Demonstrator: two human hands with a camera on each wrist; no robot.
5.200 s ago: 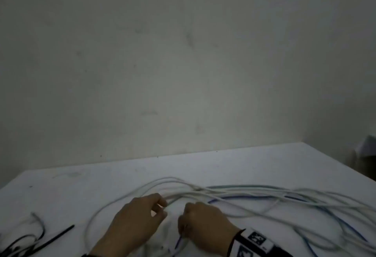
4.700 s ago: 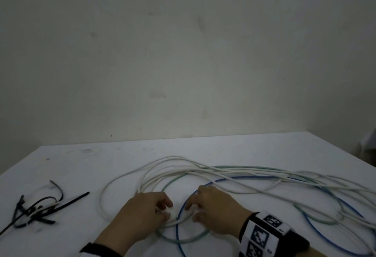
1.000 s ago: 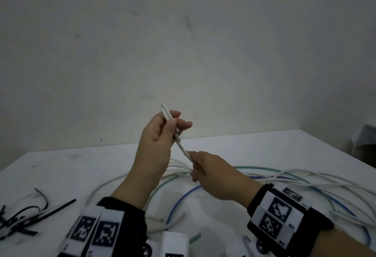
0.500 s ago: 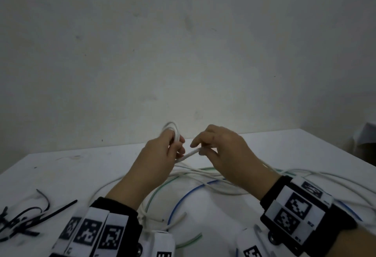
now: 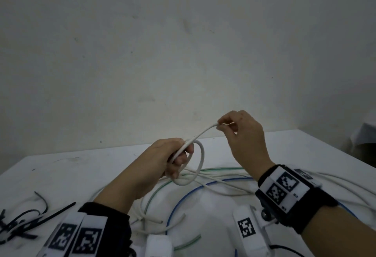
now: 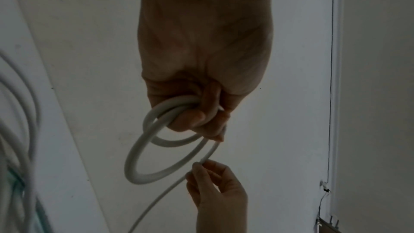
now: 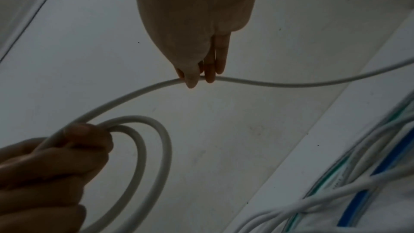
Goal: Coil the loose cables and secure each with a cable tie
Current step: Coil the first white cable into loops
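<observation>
While left hand (image 5: 162, 161) grips two loops, right hand (image 5: 244, 141) pinches white cable (image 5: 203, 132).

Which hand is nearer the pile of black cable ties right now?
Left. The left hand grips the white coil on the side toward the cable ties; the right hand pinches the cable farther away.

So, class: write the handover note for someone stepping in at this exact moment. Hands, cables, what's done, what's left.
Left hand: grips about two small loops of the white cable, raised above the table.
Right hand: fingers pinch the same cable further along, feeding the next loop.
Blue cable, green cable and other white ones lie loose on the table.
Black cable ties lie at the left, unused.
Done: coil started. Left: finish it, tie it, then the rest.
</observation>
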